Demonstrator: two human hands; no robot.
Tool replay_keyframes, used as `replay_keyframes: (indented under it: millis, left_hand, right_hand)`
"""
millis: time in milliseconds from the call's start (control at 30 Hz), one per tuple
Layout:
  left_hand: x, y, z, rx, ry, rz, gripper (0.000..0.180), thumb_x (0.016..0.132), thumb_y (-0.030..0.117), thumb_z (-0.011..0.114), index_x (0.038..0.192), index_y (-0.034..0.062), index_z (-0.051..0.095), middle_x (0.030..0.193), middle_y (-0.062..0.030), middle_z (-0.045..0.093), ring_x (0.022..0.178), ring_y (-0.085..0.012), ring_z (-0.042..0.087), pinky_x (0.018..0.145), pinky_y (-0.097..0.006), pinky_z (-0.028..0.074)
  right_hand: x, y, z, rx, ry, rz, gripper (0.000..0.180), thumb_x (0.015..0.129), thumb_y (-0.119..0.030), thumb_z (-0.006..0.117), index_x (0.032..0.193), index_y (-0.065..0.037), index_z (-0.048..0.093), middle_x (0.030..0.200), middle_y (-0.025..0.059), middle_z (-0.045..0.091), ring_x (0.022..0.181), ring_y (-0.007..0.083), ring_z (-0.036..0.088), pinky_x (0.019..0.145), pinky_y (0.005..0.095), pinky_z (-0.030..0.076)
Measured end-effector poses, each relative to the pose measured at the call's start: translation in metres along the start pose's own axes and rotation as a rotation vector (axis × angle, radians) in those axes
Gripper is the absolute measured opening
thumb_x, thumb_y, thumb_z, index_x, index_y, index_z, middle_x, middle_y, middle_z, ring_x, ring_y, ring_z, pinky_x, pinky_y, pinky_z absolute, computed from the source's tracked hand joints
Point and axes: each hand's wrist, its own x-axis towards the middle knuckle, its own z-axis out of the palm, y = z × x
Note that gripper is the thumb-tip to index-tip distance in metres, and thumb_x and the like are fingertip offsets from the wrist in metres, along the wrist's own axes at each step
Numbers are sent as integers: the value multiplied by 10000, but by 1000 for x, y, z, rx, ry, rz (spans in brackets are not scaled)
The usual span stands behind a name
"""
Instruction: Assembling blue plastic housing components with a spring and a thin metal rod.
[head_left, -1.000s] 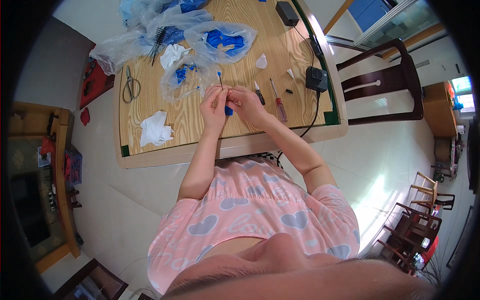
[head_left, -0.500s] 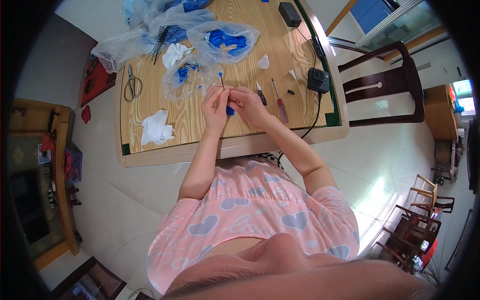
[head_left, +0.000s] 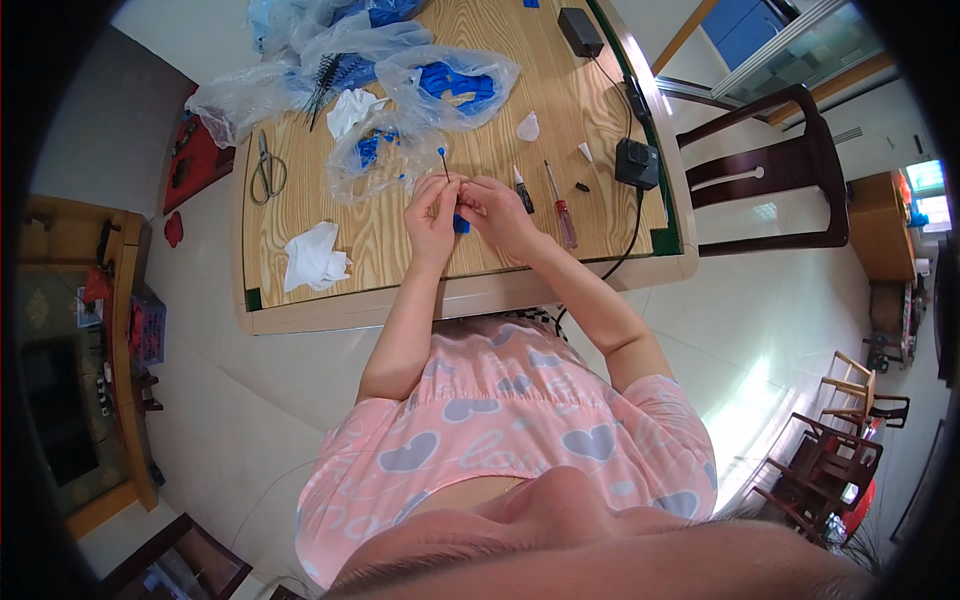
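Assembly step at the table edge point(head_left: 470, 300). Left hand point(head_left: 432, 212), fingers pinched, holds a thin rod with a blue tip point(head_left: 442, 155) upright; right hand point(head_left: 497, 212), curled closed, grips a small blue part point(head_left: 461, 224) between both hands. Seating the rod likely demands careful alignment. A red-handled screwdriver point(head_left: 560, 208) lies just right of the right hand.

Wooden table point(head_left: 400, 240), bearing scissors point(head_left: 264, 166), crumpled tissue point(head_left: 316, 257), plastic bags point(head_left: 400, 95) with blue parts, red-handled screwdriver point(head_left: 560, 207), glue tube point(head_left: 522, 188), black adapter point(head_left: 637, 163), cable point(head_left: 630, 250)
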Motion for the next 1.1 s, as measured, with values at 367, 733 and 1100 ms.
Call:
replay_keyframes:
  millis: [367,733,1100]
  left_hand:
    - [0,2,0,-8,5,-13,93,874,13,585,869,-34,665,896,-101,670,905,-214,600,841,-322,457]
    - [0,2,1,-9,6,-22,96,877,18,584,873,-34,664,894,-104,668,896,-219,598,836,-322,457]
    - [-1,-2,0,-2,15,10,95,875,23,589,876,-33,666,893,-106,663,901,-224,599,841,-326,458]
  right_hand:
    - [0,0,1,0,1,14,142,748,-90,695,817,-31,586,784,99,563,775,305,573,672,407,464]
    - [-1,-1,1,-31,3,11,143,756,-104,694,822,-38,585,769,98,561,773,304,570,662,409,459]
    - [0,-1,1,-5,1,1,141,760,-101,686,815,-36,574,774,96,555,766,302,565,659,411,456]
